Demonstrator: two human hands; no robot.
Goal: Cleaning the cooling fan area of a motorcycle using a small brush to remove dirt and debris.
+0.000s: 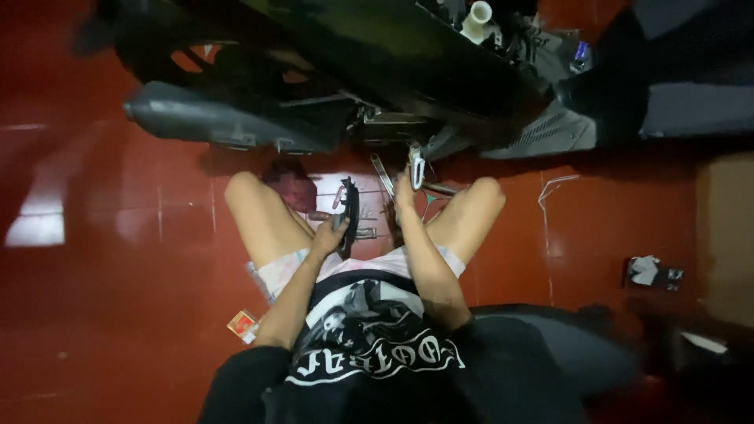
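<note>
Left hand (328,235) is wrapped tight around a flat black part (348,216), gripping its lower end. The part's long axis runs pretty much straight away from the body, top end pointing toward the scooter (330,71), and it sits between the knees, over the red tiled floor (118,259). Right hand (404,192) is reaching further out, fingers curled shut on the shiny metal tool (416,166), which stands nearly upright with its tip aimed at the underside of the scooter. A second long metal tool (382,174) lies on the floor just left of that hand, angled a bit. There's a dark red rag (289,184) by the left knee and a small red box (243,323) on the floor near the left elbow; can't tell what's inside it.
</note>
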